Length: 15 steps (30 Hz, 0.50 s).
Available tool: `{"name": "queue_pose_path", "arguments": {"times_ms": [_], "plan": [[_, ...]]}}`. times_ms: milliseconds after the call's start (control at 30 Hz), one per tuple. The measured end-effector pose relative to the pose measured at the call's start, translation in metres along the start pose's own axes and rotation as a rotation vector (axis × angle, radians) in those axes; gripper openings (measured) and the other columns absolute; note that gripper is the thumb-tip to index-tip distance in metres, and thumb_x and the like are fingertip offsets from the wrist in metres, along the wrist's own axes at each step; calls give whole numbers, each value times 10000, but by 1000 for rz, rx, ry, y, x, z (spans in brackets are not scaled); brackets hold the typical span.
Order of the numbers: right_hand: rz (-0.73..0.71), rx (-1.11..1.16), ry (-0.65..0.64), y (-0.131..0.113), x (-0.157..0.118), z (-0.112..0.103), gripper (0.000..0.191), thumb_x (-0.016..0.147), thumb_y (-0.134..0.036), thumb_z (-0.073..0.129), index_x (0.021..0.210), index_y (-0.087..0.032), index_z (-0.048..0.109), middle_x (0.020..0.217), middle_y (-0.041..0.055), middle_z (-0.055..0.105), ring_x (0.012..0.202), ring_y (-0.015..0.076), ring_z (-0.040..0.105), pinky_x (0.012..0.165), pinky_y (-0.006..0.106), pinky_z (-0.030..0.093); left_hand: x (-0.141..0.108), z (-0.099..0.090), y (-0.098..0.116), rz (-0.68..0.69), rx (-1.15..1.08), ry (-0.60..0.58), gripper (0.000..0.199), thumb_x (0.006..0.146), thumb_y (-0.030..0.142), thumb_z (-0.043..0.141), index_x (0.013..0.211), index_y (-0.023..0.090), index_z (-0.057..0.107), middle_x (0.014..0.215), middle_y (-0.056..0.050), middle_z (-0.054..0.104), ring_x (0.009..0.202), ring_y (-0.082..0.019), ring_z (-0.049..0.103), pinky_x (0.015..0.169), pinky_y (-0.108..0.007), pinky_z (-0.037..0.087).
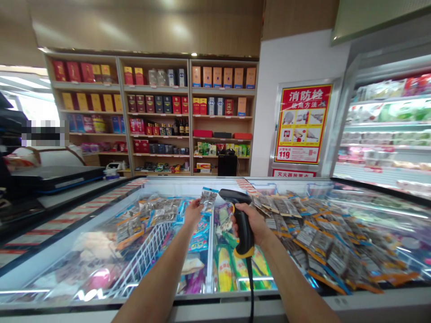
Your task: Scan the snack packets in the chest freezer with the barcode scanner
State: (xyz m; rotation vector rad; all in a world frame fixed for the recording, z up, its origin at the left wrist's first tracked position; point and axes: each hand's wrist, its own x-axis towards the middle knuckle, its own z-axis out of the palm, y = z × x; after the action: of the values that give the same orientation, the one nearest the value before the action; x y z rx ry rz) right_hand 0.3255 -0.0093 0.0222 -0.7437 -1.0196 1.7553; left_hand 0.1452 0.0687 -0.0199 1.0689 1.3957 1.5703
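Note:
My left hand [193, 211] pinches the edge of a small grey-and-blue plastic packet [208, 200] and holds it up over the chest freezer [212, 269]. Wrapped round the handle of a black-and-yellow barcode scanner [245, 220] is my right hand [249, 220]. The scanner's head points left toward the packet, with a small gap between them. From the handle's bottom a black cord [251, 287] hangs down. Below my hands lie blue packs [201, 233] and yellow-green corn packs [225, 269].
Many orange-edged packets [328, 242] are heaped on the freezer's right side. White wire baskets [148, 251] stand inside it. Behind are shelves of boxes [217, 78], a red fire-hydrant sign [301, 125] and a refrigerated case [387, 130]. A person [45, 154] is at the left, beyond a counter.

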Motion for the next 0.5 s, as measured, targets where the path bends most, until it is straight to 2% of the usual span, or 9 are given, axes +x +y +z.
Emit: {"name": "queue_pose_path", "arguments": {"times_ms": [167,267,367,433,500], "plan": [[-17,-33,12,1,0,0,195,703,-346,510,757,-159,531,494,-37,531,369,89,466,333,210,395,-2,-2,6,-7,34,34,306,694,149,468,979,165,577,952,-65,644,762,-141,587,531,-188,419],[-3,-36,31,-1,-2,0,187,704,-338,505,739,-156,532,489,-32,532,362,88,464,329,209,391,4,-10,17,39,107,62,295,699,195,477,959,161,611,879,-61,666,735,-149,601,537,-195,421],[0,-61,49,-2,-3,0,196,708,-343,491,708,-153,536,465,-29,520,352,92,458,329,218,392,20,-27,33,113,229,-60,261,641,174,533,867,141,660,757,-40,681,694,-155,597,571,-214,427],[-14,-124,62,-2,-4,1,190,696,-340,503,699,-154,539,451,-32,513,348,93,453,325,219,389,32,-39,44,134,360,-178,221,571,109,558,749,146,683,648,-9,672,659,-158,584,589,-224,423],[-29,-203,77,-1,-4,1,178,675,-332,524,707,-157,541,454,-35,519,347,95,452,318,218,382,43,-48,55,136,479,-246,216,520,58,551,656,160,685,570,14,653,631,-160,572,589,-227,415]]}}
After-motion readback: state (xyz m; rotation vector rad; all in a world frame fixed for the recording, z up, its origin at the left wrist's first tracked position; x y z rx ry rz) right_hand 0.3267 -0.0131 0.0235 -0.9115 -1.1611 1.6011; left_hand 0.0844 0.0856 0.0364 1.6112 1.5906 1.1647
